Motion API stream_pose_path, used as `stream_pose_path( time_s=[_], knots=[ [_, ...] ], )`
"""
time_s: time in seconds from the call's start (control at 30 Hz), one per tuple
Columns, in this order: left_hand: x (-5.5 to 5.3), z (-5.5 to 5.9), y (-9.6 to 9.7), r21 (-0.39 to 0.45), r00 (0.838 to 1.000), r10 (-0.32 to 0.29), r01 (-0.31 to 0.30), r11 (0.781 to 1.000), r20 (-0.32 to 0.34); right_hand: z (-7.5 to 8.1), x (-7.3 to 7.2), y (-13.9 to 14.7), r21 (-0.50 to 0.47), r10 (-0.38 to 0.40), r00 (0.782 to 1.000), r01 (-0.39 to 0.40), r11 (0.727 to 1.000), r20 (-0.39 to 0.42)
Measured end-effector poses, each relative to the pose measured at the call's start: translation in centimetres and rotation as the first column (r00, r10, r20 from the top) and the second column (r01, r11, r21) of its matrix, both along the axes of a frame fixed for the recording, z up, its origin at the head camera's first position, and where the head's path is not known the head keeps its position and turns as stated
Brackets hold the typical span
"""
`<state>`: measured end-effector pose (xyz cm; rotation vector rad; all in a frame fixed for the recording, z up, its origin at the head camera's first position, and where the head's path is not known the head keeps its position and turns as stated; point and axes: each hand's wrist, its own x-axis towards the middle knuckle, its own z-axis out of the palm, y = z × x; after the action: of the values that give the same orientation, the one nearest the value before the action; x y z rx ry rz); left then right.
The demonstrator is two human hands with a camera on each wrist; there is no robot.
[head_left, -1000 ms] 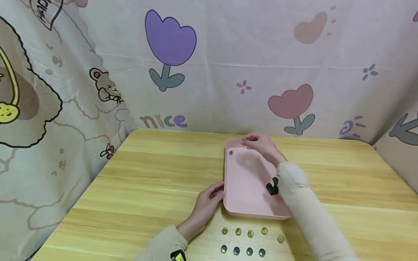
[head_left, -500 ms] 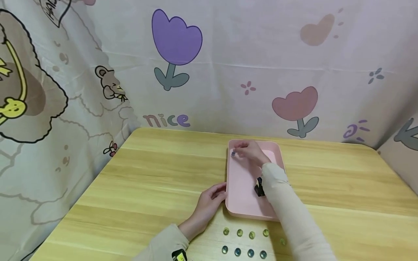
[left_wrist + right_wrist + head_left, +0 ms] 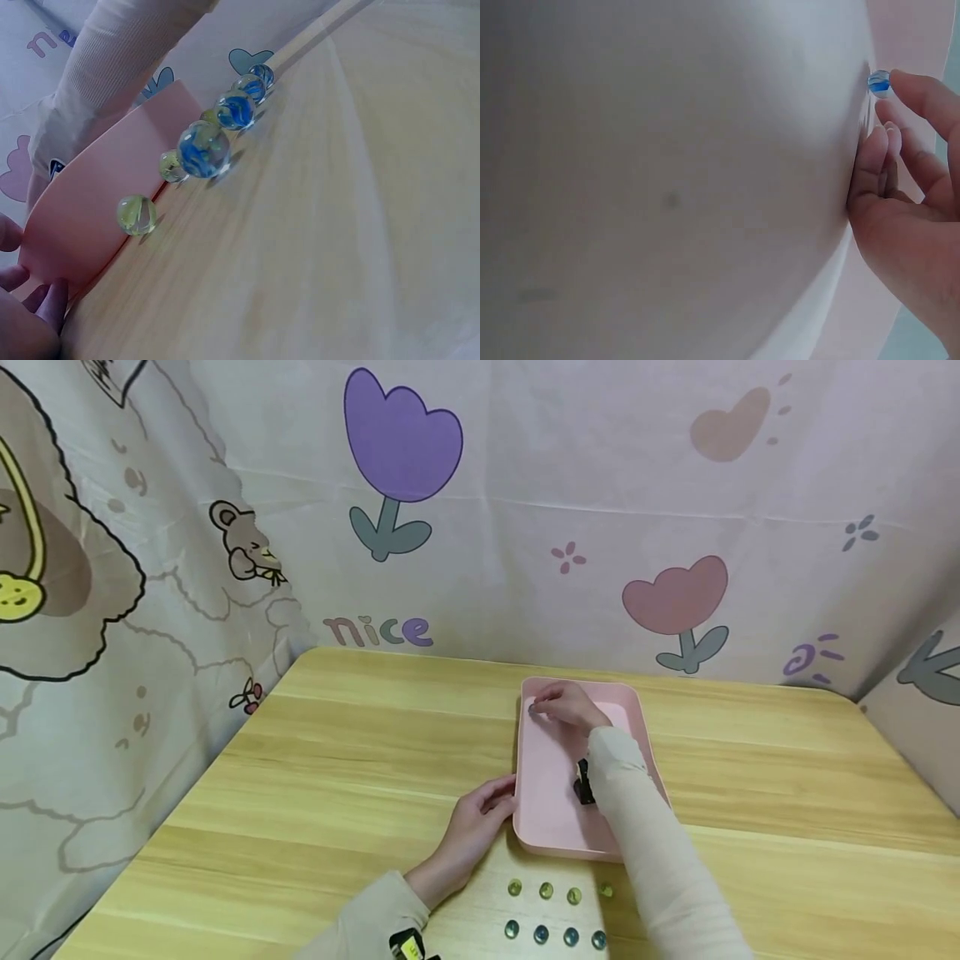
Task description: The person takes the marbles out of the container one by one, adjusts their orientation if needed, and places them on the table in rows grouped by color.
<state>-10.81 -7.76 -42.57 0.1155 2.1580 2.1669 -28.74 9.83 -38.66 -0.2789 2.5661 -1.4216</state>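
Note:
A pink rectangular tray (image 3: 543, 818) lies on the table. Fingers of my left hand (image 3: 472, 827) rest against its outer left side near the front corner; the left wrist view shows fingertips low beside the wall. My right hand (image 3: 572, 706) reaches over the tray into its back left corner. Its fingertips are at a clear glass marble with blue swirls (image 3: 880, 84), pinching it close to the tray floor; the head view shows only a bit of that marble (image 3: 532, 710). Part of the tray's right side is hidden behind the right sleeve.
In front of the tray lies a row of several yellow-green marbles (image 3: 546, 891). Nearer to me is a row of several blue marbles (image 3: 541, 935). The right sleeve (image 3: 660, 852) passes beside both rows. A patterned cloth (image 3: 510, 460) hangs behind the table (image 3: 360, 743).
My right hand has moved left and down from the tray's back edge to the marble in the corner. The right sleeve now covers the rightmost yellow-green marble. My left hand has stayed at the tray.

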Motion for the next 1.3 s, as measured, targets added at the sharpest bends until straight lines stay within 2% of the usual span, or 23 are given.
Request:
stream_pose_path(
  time_s=[0.23, 0.6, 1.3],
  knots=[
    [-0.1, -0.1, -0.1, -0.002, 1.000, -0.001, 0.001, 1.000, 0.004, 0.2, 0.0, -0.2, 0.028, -0.022, 0.999, 0.021, 0.999, 0.032],
    [-0.1, 0.1, -0.1, -0.015, 1.000, 0.001, -0.001, 1.000, 0.005, 0.4, 0.1, -0.6, 0.063, -0.024, 0.999, 0.022, 0.998, 0.030],
    [-0.2, 0.1, 0.0, -0.013, 1.000, -0.001, 0.001, 1.000, 0.012, 0.1, -0.1, 0.4, -0.049, 0.055, 0.996, -0.052, 0.997, 0.065]
  ],
)
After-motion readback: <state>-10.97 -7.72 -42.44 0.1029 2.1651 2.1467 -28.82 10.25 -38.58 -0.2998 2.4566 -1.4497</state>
